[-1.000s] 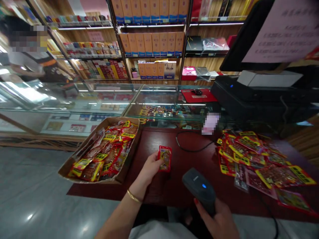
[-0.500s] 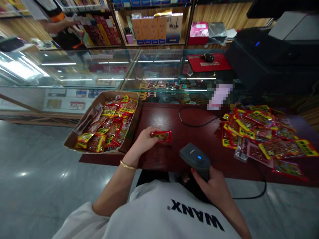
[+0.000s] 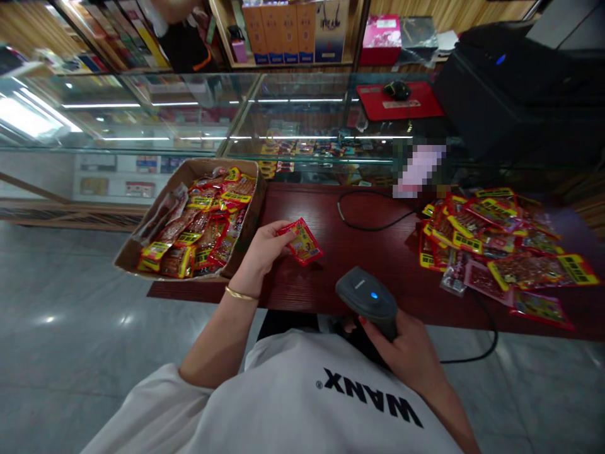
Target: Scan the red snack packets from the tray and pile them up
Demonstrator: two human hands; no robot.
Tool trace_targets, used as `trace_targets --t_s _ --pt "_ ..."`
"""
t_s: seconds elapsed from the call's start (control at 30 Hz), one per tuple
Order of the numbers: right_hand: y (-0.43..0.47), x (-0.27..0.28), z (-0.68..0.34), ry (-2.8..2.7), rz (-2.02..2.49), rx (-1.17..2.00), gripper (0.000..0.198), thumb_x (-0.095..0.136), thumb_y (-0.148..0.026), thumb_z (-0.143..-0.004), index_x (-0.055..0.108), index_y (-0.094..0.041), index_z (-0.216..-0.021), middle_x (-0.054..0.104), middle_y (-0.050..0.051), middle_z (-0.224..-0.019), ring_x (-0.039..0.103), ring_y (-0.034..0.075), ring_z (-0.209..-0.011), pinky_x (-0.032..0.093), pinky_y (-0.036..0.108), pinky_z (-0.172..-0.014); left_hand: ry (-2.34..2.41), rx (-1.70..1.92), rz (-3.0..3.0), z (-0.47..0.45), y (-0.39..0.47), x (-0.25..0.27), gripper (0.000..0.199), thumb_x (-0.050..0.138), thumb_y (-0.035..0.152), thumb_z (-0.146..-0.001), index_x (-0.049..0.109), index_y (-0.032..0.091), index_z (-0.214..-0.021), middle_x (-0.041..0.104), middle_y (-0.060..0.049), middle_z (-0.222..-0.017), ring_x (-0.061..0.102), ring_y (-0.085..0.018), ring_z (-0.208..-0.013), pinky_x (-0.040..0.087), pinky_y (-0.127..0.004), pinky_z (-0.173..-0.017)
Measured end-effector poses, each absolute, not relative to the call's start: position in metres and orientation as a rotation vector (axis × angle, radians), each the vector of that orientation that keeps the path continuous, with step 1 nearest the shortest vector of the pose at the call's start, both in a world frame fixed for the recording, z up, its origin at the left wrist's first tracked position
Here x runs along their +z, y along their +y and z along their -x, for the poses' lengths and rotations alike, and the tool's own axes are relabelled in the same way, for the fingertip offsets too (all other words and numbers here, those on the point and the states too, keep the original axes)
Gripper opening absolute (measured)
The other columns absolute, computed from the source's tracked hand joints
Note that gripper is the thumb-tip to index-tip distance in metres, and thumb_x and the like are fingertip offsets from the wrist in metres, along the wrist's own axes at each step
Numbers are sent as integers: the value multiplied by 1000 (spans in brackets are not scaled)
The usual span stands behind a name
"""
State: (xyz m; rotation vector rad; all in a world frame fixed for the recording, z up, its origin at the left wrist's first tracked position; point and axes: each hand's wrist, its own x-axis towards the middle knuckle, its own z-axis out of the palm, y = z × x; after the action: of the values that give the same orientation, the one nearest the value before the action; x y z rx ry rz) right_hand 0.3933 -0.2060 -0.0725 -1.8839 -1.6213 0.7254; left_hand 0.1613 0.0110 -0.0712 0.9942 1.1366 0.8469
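My left hand (image 3: pixel 268 247) pinches one edge of a small red and yellow snack packet (image 3: pixel 303 243), its printed face turned up above the dark red table (image 3: pixel 302 202). In my right hand (image 3: pixel 409 343) is a black barcode scanner (image 3: pixel 367 299) with a blue light lit on top; its head points toward the packet without touching it. Left of my left hand stands a cardboard box (image 3: pixel 258 208) filled with snack packets (image 3: pixel 203 227). To the right of the scanner lies a loose heap of similar packets (image 3: pixel 491 233).
Behind the table runs a glass display counter (image 3: pixel 189 120), with a red mouse pad (image 3: pixel 368 110) and a mouse (image 3: pixel 397 90) on it. A black machine (image 3: pixel 515 101) stands at the right. A cable (image 3: pixel 363 227) loops on the table. Another person (image 3: pixel 182 38) is beyond the counter.
My left hand has turned the packet, so that its broad printed face now shows instead of a narrow side. The scanner stays in my right hand. The whole view has shifted slightly.
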Motion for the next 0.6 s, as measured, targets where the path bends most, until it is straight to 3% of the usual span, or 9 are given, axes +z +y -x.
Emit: trace_targets --t_s 0.13,0.37,0.6 --pt "-210 -74 -395 -1617 1917 722 37 54 -46 -93 73 -17 -103 82 12 -96 78 31 -89 59 39 -77 1215 841 -1026 -163 14 -74 49 91 42 -58 75 14 -95 73 -3 -80 65 -14 -65 52 -22 -55" --pt "-218 -73 -396 -1633 1956 699 41 53 -46 -94 72 -15 -112 81 15 -101 78 34 -93 60 42 -78 1227 897 -1177 -166 19 -79 36 82 37 -65 76 13 -91 69 -1 -74 61 -13 -62 50 -24 -57" --pt "-219 -68 -397 -1573 1960 731 39 54 -48 -93 72 -16 -107 82 13 -97 78 34 -90 59 42 -76 1241 872 -1204 -168 20 -80 33 79 35 -67 75 13 -92 69 -1 -73 62 -14 -63 49 -24 -57"
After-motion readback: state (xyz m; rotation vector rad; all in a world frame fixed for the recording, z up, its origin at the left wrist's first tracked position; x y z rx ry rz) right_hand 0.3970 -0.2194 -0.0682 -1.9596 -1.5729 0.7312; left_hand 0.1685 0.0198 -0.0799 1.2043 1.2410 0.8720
